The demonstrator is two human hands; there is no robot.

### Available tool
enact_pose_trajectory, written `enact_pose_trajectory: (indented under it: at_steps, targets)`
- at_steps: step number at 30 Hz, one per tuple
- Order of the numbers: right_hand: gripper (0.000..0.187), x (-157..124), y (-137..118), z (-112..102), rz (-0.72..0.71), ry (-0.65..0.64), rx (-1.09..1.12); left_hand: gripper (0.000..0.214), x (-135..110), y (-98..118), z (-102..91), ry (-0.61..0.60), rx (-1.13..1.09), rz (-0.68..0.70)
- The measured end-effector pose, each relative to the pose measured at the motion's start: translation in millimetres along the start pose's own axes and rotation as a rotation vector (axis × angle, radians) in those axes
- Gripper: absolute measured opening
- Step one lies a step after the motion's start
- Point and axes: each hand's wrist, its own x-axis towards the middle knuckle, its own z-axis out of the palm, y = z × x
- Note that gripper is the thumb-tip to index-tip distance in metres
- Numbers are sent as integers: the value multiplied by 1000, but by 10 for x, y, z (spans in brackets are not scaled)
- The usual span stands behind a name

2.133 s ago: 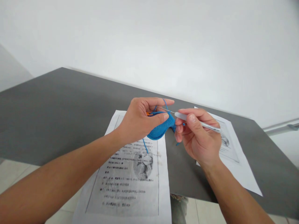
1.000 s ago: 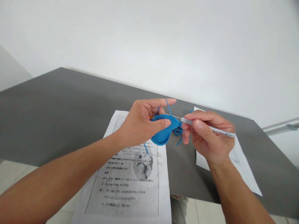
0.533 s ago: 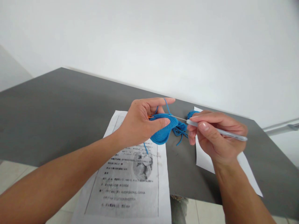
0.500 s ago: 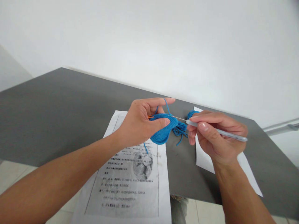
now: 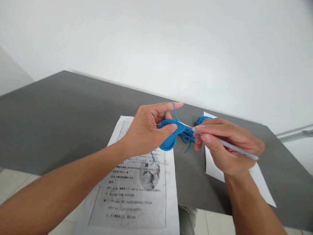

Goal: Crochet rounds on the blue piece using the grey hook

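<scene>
My left hand (image 5: 146,129) pinches a blue crocheted piece (image 5: 171,135) between thumb and fingers, with a strand of blue yarn looped over the outstretched forefinger. An orange stitch marker (image 5: 157,123) shows at the piece's upper left edge. My right hand (image 5: 227,145) grips a silvery crochet hook (image 5: 227,143) like a pen, its thin metal tip meeting the top edge of the piece. A loose heap of blue yarn (image 5: 193,130) lies on the table between my hands.
A dark grey table (image 5: 61,114) runs to a white wall. A printed instruction sheet (image 5: 137,189) lies under my left hand and overhangs the near edge. A second sheet (image 5: 259,182) lies under my right hand. Tiled floor shows below.
My right hand has slid rightward and turned its wrist down, uncovering the heap of yarn. The hook's tip has stayed at the piece's edge, and my left hand has kept its place.
</scene>
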Motion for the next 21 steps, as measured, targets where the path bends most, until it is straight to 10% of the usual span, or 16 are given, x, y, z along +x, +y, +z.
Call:
enact_pose_trajectory:
  at_steps: [9, 21]
  targets:
    - [39, 13, -37, 12, -133, -16, -181, 44, 17, -43, 8, 5, 27, 61]
    - [34, -35, -97, 72, -88, 48, -242, 40, -51, -176, 44, 126, 467, 507]
